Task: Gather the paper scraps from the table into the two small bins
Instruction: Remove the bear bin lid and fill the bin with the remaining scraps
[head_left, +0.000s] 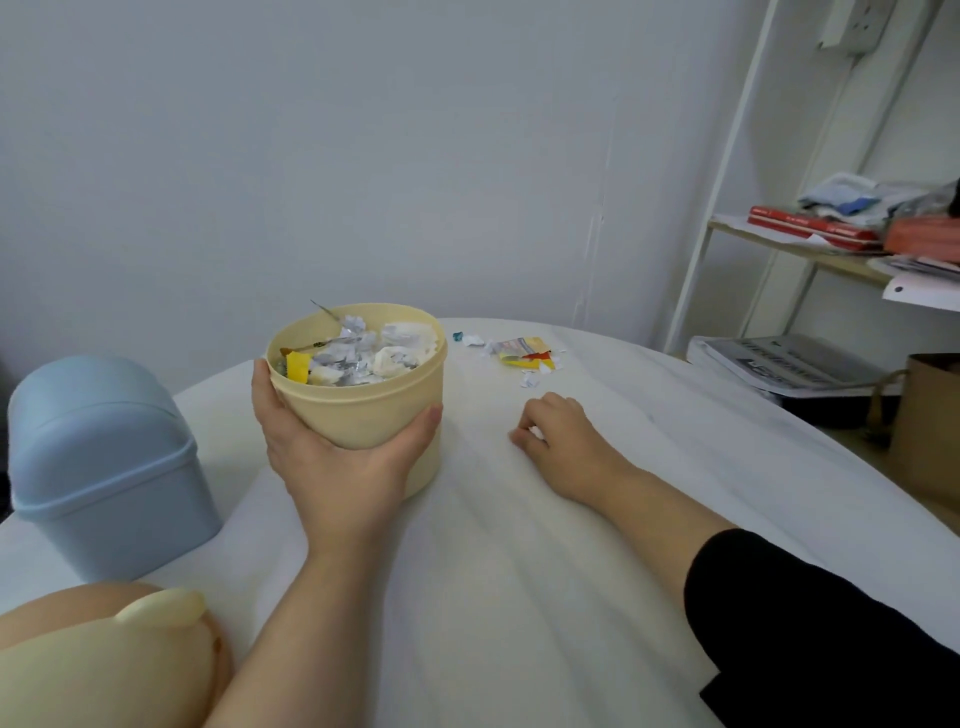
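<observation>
Left hand (332, 462): fingers spread wide and wrapped round the near wall of the cream bin (363, 400), thumb on its right side, the other fingers on its left. The bin is open-topped and filled almost to the rim with crumpled white and grey paper, one yellow piece and a thin stick. I cannot tell whether its base rests on the tabletop (519, 571) or is slightly lifted. Right hand (561, 441): fingers curled in narrow, knuckles up, low over the cloth to the right of the bin, tips pinching a small white scrap (536, 432). Beyond these fingers, apart from them, lie loose paper scraps (530, 379) around a yellow wrapper (522, 347). Well to the left of my left fingers stands the blue bin (104, 467), its domed lid on. A cream lid (104, 670) lies nearer me, below that bin.
</observation>
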